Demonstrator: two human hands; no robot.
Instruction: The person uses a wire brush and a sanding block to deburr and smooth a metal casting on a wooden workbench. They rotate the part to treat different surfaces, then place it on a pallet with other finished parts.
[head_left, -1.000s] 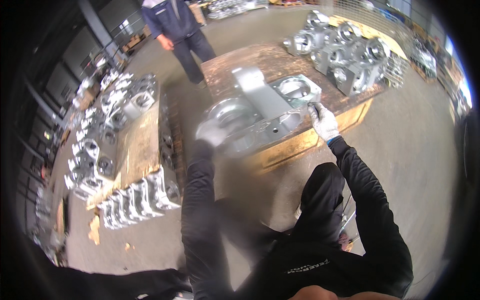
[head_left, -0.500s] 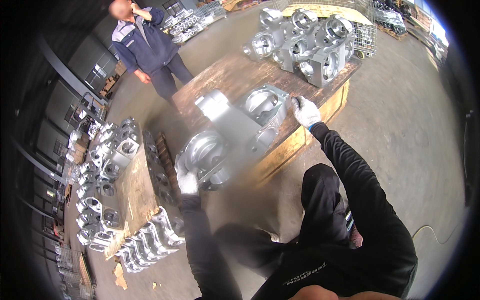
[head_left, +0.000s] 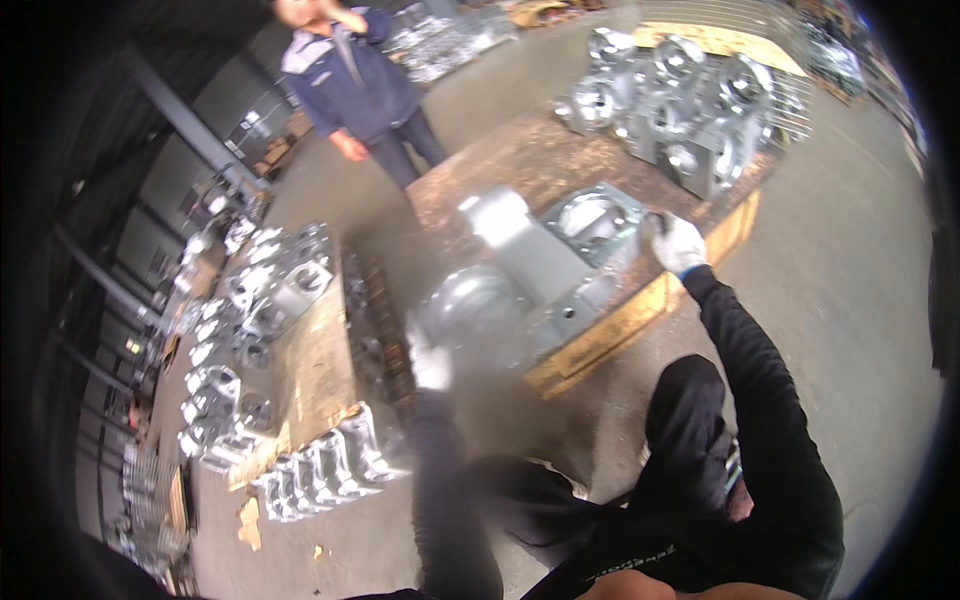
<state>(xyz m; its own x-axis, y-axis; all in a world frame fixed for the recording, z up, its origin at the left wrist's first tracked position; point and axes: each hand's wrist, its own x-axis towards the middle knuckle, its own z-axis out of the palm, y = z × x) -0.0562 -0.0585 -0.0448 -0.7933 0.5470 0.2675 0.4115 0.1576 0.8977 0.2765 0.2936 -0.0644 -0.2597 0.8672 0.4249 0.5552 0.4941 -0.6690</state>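
Observation:
A large silver metal casting [head_left: 545, 265] with round bored openings lies across the wooden-topped bench in front of me, its near-left end reaching past the bench edge. My right hand [head_left: 677, 243], in a white glove, has its fingers curled on the casting's right end. At the opposite end, my left hand [head_left: 430, 365], also gloved, rests against the outer rim; motion smears its fingers, though they seem to wrap the edge. The casting's left end is blurred too.
Several similar castings [head_left: 690, 110] are stacked on the far right of the wooden bench [head_left: 520, 150]. More castings [head_left: 255, 320] crowd a wooden pallet [head_left: 315, 345] to my left. Beyond the bench stands a person [head_left: 360, 85] in dark workwear. A wire cage [head_left: 790, 100] is behind the stack.
The whole view has swung, so bench, castings and person sit further right in the picture. Both hands remain at the casting's two ends, and the left one is more blurred.

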